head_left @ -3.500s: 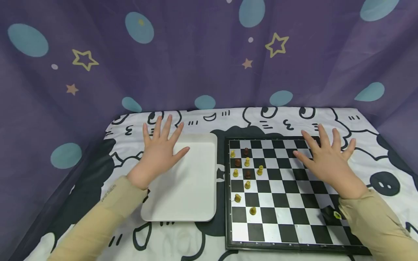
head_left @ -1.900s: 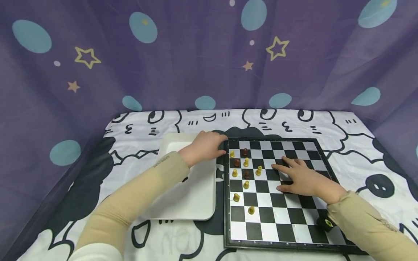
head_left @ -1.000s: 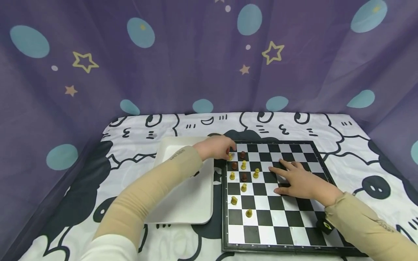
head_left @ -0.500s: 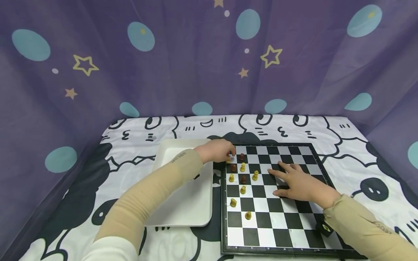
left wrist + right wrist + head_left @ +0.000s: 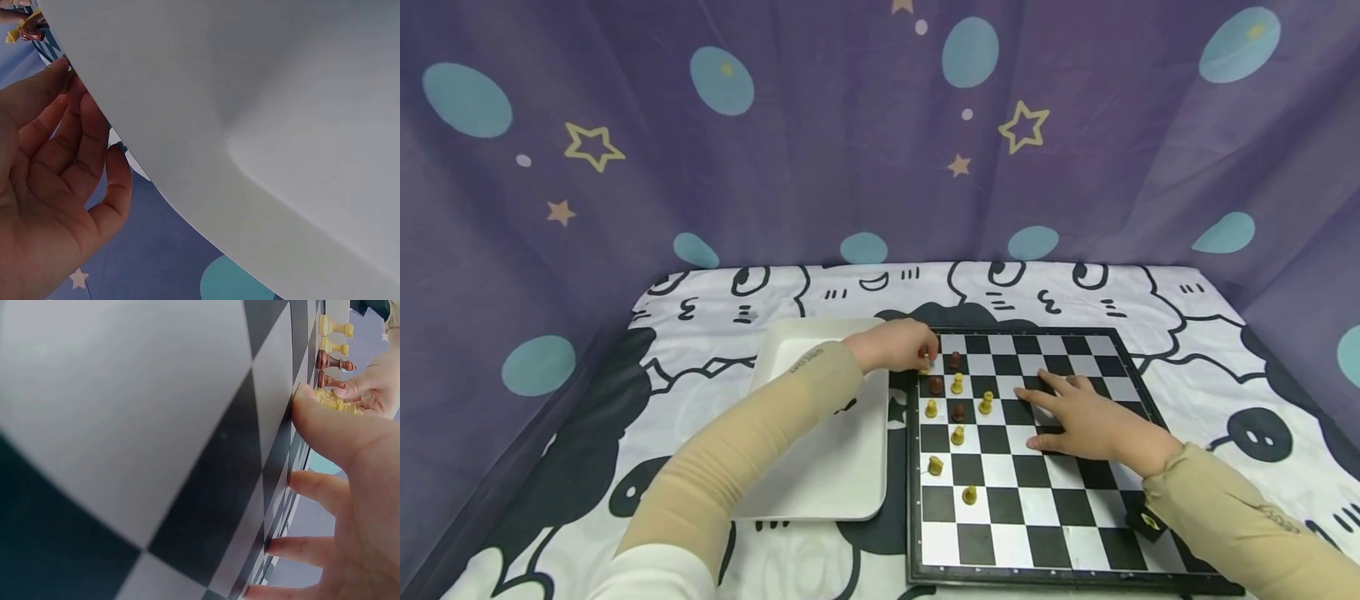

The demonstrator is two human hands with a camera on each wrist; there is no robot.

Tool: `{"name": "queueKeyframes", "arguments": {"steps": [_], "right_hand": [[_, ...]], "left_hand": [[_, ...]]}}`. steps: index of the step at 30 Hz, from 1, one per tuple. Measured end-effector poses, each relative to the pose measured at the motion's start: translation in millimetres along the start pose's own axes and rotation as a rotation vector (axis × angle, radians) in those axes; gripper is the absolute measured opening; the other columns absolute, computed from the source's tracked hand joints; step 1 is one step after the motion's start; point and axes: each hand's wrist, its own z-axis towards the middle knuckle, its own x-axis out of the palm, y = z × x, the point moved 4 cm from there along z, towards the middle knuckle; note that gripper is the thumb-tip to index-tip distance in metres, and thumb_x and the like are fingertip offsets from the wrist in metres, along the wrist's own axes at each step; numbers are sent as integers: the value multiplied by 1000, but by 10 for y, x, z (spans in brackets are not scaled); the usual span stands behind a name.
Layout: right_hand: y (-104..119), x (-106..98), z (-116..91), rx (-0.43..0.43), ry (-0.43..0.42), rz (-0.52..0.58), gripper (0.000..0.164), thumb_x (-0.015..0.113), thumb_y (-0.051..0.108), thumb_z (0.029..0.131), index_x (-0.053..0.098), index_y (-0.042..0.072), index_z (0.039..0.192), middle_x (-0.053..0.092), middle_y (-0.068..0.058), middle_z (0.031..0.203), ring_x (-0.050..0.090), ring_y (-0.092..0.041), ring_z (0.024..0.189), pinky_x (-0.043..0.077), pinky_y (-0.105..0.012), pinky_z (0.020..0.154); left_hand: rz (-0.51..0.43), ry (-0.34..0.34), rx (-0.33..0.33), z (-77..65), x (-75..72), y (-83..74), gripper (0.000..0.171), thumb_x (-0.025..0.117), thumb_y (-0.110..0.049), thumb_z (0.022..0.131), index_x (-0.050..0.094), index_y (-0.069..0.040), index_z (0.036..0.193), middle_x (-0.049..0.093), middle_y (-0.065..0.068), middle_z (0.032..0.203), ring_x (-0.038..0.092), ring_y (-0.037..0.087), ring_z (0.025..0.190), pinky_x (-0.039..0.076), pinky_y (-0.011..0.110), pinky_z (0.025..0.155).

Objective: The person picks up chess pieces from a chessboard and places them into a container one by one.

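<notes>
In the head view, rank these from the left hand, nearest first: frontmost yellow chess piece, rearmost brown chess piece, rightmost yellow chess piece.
1. Rearmost brown chess piece: just right of the left hand.
2. Rightmost yellow chess piece: farther right.
3. Frontmost yellow chess piece: second row from the front.

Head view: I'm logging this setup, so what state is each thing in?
White rectangular tray: open side up.
Black-and-white checkered chessboard: lying flat.
Small yellow chess pieces: mostly upright.
Small brown chess pieces: apparently upright.
Purple patterned curtain: hanging.
Left hand: pinching a yellow piece.
Right hand: fingers spread at the chessboard.
</notes>
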Motion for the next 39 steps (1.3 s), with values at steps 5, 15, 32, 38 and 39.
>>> {"name": "queueKeyframes", "arguments": {"steps": [5,15,32,38,39], "right_hand": [[4,-6,4,-10,-1,2,77,61,64,78,48,19,140,31,-30,146,30,-59,126,36,-70,91],[11,-2,8,-8,9,-4,77,60,64,79,48,19,140,31,-30,146,29,-59,127,36,-70,91],[6,-13,3,-10,14,-3,75,61,62,79,48,20,139,30,-31,146,28,-61,127,38,-70,89],[-3,1,0,-13,11,1,75,61,62,79,48,19,139,30,-31,146,28,-61,126,37,-71,88],[-5,5,-2,-12,9,3,74,62,61,79,48,19,139,30,-31,146,28,-61,126,37,-71,89]], "left_hand": [[-8,-7,11,-12,-6,17,16,63,-17,91,68,-10,105,67,5,105,60,17,93,49,31,84],[26,-41,1,-36,5,8,14,66,-17,89,69,-10,102,67,4,101,60,16,89,50,31,81],[-36,-88,29,-116,-211,85,21,64,-14,90,68,-5,109,67,7,102,58,16,86,49,31,82],[-47,-90,18,-197,-292,88,19,63,-14,91,68,-6,108,66,7,96,53,15,77,47,30,76],[-51,-91,16,-211,-300,90,19,63,-14,91,68,-6,107,66,7,96,52,15,76,47,30,75]]}}
